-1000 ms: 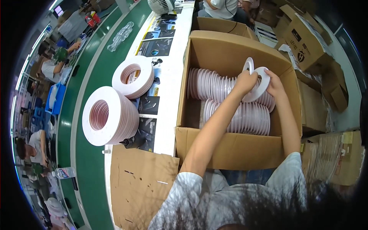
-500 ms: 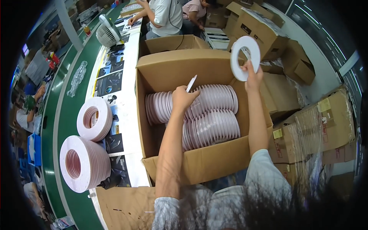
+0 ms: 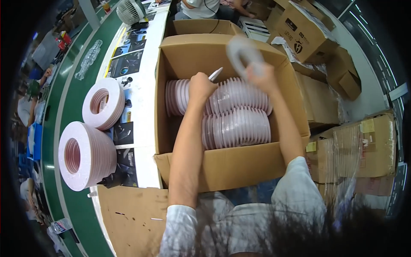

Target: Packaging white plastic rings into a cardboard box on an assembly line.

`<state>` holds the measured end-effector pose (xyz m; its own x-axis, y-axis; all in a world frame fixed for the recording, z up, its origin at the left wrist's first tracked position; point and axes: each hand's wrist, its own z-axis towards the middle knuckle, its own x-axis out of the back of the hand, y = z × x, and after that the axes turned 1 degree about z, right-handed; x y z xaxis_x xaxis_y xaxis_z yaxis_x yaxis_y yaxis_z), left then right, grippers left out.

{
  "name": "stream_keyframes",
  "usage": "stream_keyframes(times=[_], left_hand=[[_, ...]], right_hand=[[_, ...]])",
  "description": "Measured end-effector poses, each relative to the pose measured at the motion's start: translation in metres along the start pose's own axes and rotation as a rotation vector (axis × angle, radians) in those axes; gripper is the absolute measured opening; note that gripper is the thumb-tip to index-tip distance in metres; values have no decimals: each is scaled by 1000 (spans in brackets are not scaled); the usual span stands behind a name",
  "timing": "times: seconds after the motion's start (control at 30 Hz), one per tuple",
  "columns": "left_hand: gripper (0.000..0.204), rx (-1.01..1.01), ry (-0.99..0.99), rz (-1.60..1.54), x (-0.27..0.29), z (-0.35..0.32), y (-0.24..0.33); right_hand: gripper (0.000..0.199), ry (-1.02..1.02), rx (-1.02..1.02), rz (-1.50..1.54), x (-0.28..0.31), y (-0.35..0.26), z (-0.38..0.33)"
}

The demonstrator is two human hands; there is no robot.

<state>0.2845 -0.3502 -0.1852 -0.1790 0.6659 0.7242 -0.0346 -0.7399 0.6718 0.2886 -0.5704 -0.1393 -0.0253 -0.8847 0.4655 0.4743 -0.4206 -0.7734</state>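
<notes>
A cardboard box (image 3: 222, 171) stands in front of me with two rows of flat white rings (image 3: 237, 128) packed on edge. Over the back row is my left hand (image 3: 200, 88), closed on a slim white pen-shaped tool (image 3: 216, 74) whose tip points up and to the right. My right hand (image 3: 263, 77) is above the right end of that row, smeared by motion. It grips a single white ring (image 3: 244, 53), also blurred, held up near the box's back wall. Both forearms reach over the box's near wall.
Left of the box, a white table (image 3: 145, 141) bears two stacks of pinkish-white rings (image 3: 83, 156), beside a green conveyor belt (image 3: 75, 107). A fan (image 3: 129, 12) stands farther back. Cartons (image 3: 299, 36) crowd the right side. A person (image 3: 199, 9) sits beyond the box.
My right hand has swung left with the ring, from beyond the box's right side to over its back part. The left hand still holds the white tool. The whole view has shifted somewhat.
</notes>
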Motion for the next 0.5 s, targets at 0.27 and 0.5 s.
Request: stream_keyframes(times=[0.27,0.5], left_hand=[[30,26,-10,-47,5,2,-7],[34,14,27,-27,19,1,8]], right_hand=[[15,121,119,-279,-5,-14,-5],[17,-57,255,-402,-10,-1,0]])
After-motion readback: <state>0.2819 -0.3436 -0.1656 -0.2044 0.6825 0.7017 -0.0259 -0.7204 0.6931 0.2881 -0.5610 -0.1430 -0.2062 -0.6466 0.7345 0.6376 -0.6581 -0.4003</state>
